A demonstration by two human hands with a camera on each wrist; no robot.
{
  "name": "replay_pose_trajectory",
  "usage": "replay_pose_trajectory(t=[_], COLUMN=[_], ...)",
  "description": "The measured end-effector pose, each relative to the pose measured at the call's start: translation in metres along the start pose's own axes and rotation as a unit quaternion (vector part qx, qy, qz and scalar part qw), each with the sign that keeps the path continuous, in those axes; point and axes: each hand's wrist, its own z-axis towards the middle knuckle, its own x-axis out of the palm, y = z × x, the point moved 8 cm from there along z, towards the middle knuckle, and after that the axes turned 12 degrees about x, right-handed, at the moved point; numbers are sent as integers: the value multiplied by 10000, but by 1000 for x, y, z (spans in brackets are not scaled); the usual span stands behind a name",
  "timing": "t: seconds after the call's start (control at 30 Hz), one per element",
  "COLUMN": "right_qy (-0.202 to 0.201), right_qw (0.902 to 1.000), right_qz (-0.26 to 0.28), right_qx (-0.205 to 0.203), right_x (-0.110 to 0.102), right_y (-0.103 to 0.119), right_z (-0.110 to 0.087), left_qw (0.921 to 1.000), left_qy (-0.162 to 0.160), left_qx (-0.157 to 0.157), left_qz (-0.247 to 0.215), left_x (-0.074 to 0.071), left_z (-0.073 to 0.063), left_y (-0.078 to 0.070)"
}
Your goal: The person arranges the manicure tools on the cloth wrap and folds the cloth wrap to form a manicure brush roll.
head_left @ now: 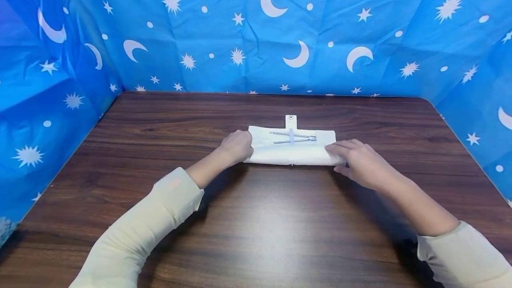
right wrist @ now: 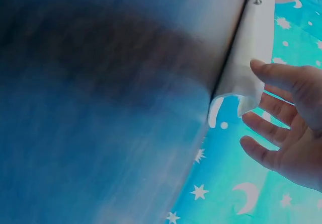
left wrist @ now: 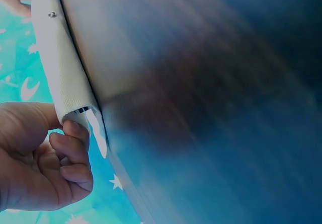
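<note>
A white fabric roll-up case lies on the table with its near part folded over. Two slim metal tools sit on its open inner side under a pale strap, their kind too small to make out. Beyond the far edge sticks out a tab with a snap. At the case's left end my left hand pinches the folded edge between thumb and curled fingers. My right hand holds the other end, thumb on the near face and fingers behind it.
The dark wood-grain table stretches around the case on all sides. Blue cloth printed with white moons and stars hangs behind the table and along both sides. On the near face of the fold a small metal snap shows.
</note>
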Motion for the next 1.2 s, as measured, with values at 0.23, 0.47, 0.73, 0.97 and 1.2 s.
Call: replay_pose_trajectory(t=[0.23, 0.47, 0.73, 0.97, 1.2], right_qy=[604, 776, 825, 721, 884], right_qw=[9981, 9968, 9963, 9972, 9943], right_qz=[70, 75, 107, 108, 381], right_qx=[66, 145, 218, 153, 454], right_x=[13, 18, 19, 17, 18], right_y=[-1, -2, -4, -2, -10], right_z=[-2, -1, 2, 8, 10], left_qw=[9991, 9742, 9628, 9649, 9755], left_qy=[-402, -1572, -818, -527, -257], left_qx=[115, 1394, 2138, 2233, 2096], left_qz=[-15, 820, 1436, 1278, 611], left_x=[-6, -25, -13, -10, -9], left_z=[-6, -22, -33, -27, -23], left_y=[0, -26, -42, -38, -29])
